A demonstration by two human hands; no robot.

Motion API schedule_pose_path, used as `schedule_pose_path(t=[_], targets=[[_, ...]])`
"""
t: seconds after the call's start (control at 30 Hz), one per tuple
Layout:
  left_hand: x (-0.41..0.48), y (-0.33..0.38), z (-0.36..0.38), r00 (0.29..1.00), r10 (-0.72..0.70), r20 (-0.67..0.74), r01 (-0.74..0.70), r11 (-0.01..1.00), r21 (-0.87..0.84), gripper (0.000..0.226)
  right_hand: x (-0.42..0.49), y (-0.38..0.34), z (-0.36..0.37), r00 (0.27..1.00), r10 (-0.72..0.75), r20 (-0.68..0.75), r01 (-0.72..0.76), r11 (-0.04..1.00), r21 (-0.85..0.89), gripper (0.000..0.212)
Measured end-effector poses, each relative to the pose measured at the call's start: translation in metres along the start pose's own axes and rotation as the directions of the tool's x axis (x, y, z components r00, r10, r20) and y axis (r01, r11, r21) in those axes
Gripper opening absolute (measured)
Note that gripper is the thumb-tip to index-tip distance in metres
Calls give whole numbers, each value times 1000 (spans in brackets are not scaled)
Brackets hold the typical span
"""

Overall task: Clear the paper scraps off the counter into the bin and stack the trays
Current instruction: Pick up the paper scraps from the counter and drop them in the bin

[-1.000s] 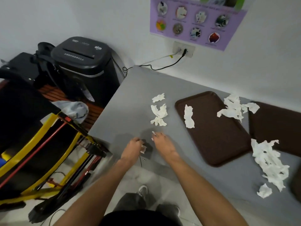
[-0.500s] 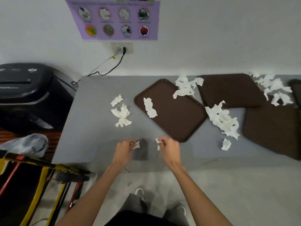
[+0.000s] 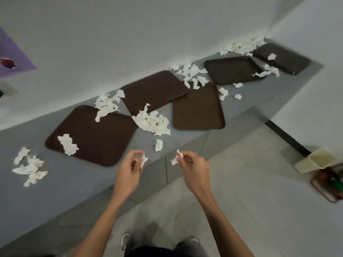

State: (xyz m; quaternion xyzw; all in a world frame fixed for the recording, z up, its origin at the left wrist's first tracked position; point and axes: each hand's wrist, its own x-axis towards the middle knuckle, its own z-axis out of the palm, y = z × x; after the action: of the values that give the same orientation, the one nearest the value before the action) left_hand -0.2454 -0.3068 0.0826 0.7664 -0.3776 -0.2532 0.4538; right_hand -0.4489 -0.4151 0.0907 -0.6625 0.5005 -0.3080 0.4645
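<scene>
I had left hand (image 3: 130,170) pinching paper scrap (image 3: 143,160), right hand (image 3: 193,166) pinching another, both held clear of counter (image 3: 74,186), likely bound for bin (image 3: 315,160) at right; trays (image 3: 100,138) lay unstacked

- A pale grey wall (image 3: 167,34) runs from near left to far right, meeting a second wall (image 3: 315,108) in the far right corner.
- A purple poster (image 3: 14,52) hangs on it at far left, cut by the frame edge.
- The grey counter (image 3: 55,197) stands against that wall.
- Grey floor tiles (image 3: 250,191) lie to the near right, and a dark baseboard (image 3: 287,139) lines the second wall.
- The light is dim and even.
</scene>
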Motion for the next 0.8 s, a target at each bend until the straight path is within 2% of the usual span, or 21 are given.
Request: schedule_pose_path(t=[0.23, 0.37, 0.57, 0.7, 0.8], targets=[[0, 98, 163, 981, 45, 191, -46, 999, 3, 11, 8, 74, -170, 964, 98, -248, -96, 995, 21, 16], [12, 146, 260, 947, 118, 298, -126, 992, 8, 12, 16, 116, -258, 905, 154, -396, -153, 988, 34, 18], [39, 207, 409, 883, 184, 433, -205, 979, 3, 10, 49, 189, -373, 802, 253, -541, -235, 966, 105, 21], [68, 243, 516, 851, 189, 489, -187, 981, -53, 7, 89, 239, -447, 737, 317, -597, -298, 945, 134, 20], [94, 267, 594, 832, 144, 535, -119, 990, -80, 9, 123, 265, -502, 692, 355, -628, -343, 928, 147, 18]])
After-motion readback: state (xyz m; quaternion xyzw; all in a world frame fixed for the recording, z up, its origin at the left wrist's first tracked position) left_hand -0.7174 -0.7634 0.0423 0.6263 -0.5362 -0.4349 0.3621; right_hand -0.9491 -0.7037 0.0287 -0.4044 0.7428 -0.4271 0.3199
